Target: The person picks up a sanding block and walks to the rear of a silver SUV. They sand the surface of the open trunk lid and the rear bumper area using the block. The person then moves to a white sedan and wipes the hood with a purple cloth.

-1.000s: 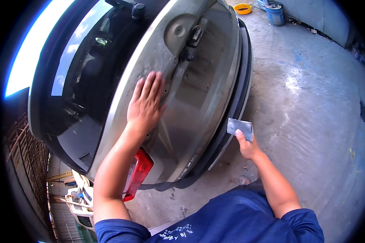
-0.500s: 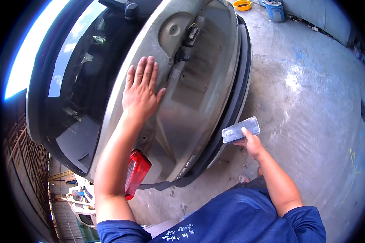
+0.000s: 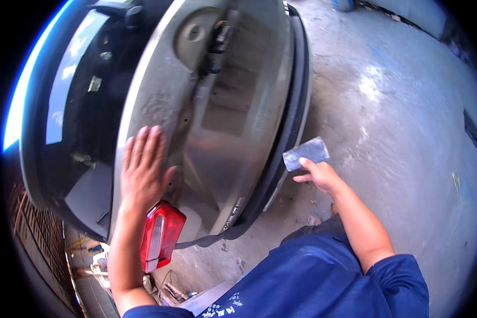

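My left hand (image 3: 143, 169) lies flat with fingers stretched out on the grey, stripped tailgate (image 3: 230, 138) of a car, just above the red tail light (image 3: 169, 228). Above the fingertips the panel has a rough, mottled patch (image 3: 156, 106). A dark recess with fittings (image 3: 216, 50) runs along the panel. My right hand (image 3: 318, 175), beside the rear bumper (image 3: 297, 90), holds a flat grey rectangular piece (image 3: 306, 150), like abrasive paper, by its lower edge, thumb on top.
The dark rear window (image 3: 82, 116) is at the left. Concrete floor (image 3: 387, 169) is at the right. A blue bucket (image 3: 342, 4) stands at the top. Metal grating (image 3: 29, 228) and assorted junk (image 3: 172, 289) show at the lower left.
My left hand has slid down the panel toward the tail light. The piece in my right hand has moved and turned slightly. The car appears further left as the view shifts.
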`<state>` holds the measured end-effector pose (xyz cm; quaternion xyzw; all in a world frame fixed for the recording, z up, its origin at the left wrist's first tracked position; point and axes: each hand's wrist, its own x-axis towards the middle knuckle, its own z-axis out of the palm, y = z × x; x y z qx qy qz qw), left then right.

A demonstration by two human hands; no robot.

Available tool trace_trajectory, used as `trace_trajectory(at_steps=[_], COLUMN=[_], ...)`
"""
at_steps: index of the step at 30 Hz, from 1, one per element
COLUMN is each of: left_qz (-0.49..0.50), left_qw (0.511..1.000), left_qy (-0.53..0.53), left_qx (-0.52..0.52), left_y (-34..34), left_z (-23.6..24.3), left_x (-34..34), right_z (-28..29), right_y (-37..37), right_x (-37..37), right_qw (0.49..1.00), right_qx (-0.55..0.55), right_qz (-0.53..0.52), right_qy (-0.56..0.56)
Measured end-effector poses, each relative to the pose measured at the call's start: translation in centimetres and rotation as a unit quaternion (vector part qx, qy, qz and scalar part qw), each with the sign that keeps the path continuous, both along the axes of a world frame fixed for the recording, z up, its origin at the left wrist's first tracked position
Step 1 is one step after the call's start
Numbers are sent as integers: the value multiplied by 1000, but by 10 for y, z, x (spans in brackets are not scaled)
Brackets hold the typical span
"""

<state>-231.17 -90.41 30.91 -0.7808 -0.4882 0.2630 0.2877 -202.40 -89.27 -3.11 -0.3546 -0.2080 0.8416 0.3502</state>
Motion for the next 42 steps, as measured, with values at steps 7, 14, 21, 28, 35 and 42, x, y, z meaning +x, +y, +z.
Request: trace_trajectory(at_steps=[7, 14, 21, 28, 35, 42], left_qz=[-65, -88, -85, -71, -60, -71], left_qw=[995, 994, 994, 996, 997, 996], left_qy=[-44, -44, -27, -26, 25, 24], left_qx=[-57, -48, -61, -55, -53, -57], left_y=[21, 29, 35, 32, 28, 32], left_z=[37, 30, 30, 25, 32, 29], left_x=[-21, -31, -35, -37, -42, -44], right_z=[-24, -43, -58, -64, -57, -54], right_y=[15, 51, 84, 149, 114, 100], right_x=[-68, -126, -137, -131, -144, -155], right_qw=[893, 712, 647, 654, 665, 712], right_qx=[356, 533, 575, 567, 555, 530], right_qz=[-100, -182, -155, -213, -154, -184], right_qy=[-256, -420, -476, -453, -475, -423])
